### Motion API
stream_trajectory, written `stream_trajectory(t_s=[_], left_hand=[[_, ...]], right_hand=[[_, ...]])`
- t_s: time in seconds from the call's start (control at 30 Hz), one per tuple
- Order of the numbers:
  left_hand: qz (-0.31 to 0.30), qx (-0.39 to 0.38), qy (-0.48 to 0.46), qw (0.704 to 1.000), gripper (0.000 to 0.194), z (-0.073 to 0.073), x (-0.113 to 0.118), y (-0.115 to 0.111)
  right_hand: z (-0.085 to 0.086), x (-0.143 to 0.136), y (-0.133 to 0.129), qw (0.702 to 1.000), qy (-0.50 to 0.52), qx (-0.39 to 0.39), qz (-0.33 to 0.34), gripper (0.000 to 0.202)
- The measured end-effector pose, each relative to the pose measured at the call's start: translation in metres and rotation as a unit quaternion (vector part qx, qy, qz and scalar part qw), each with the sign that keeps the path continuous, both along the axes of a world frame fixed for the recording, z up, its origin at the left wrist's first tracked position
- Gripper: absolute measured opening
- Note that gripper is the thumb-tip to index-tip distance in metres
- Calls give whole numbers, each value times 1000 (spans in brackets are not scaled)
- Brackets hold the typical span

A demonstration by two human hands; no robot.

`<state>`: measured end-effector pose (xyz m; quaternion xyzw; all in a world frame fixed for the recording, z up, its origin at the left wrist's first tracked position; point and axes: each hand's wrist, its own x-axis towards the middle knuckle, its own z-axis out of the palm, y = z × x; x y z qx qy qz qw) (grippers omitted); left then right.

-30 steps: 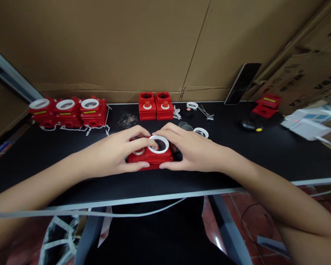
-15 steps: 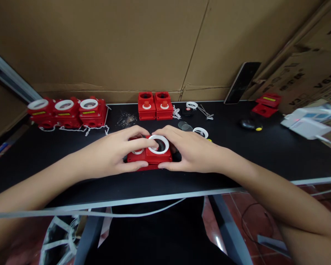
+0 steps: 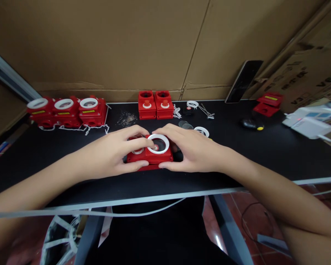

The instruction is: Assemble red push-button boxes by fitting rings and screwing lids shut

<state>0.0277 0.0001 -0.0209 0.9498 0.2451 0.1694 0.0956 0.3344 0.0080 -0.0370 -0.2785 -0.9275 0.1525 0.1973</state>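
Note:
A red housing (image 3: pixel 158 158) lies near the front middle of the black table, with a white ring (image 3: pixel 166 148) around its round opening. My left hand (image 3: pixel 118 150) grips the left side, its thumb along the front and one finger reaching to the ring's left edge. Around the right side my right hand (image 3: pixel 190 150) is wrapped, thumb at the front corner and fingers behind the ring. A small red and white piece (image 3: pixel 155 147) shows inside the opening. Beneath the left fingers, a second round part is partly hidden.
Three red boxes with white rings (image 3: pixel 92 112) and white cords stand at the back left. Two red housings (image 3: pixel 164 111) stand at the back middle. Clear discs (image 3: pixel 185 125), a loose white ring (image 3: pixel 192 104), metal rods, a phone (image 3: pixel 244 81) and a black tool (image 3: pixel 249 124) lie rightward.
The left finger at the opening has drawn back slightly toward the ring's left edge, so more of the red and white piece shows. Both hands keep their grip.

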Motion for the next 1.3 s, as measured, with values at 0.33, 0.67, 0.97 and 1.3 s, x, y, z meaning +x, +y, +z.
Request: stream_trajectory(t_s=[0.33,0.67,0.97,1.3], left_hand=[[-1,24,10,1000,32,-1,-1,0],[8,10,16,1000,32,2,-4,2],[12,3,16,1000,29,6,-6,0],[14,2,20,1000,30,5,-6,1]], right_hand=[[7,15,6,998,-43,-42,-35,102],[7,17,8,999,-18,-30,13,85],[5,17,11,999,-5,3,33,68],[5,17,11,999,-4,3,47,66]])
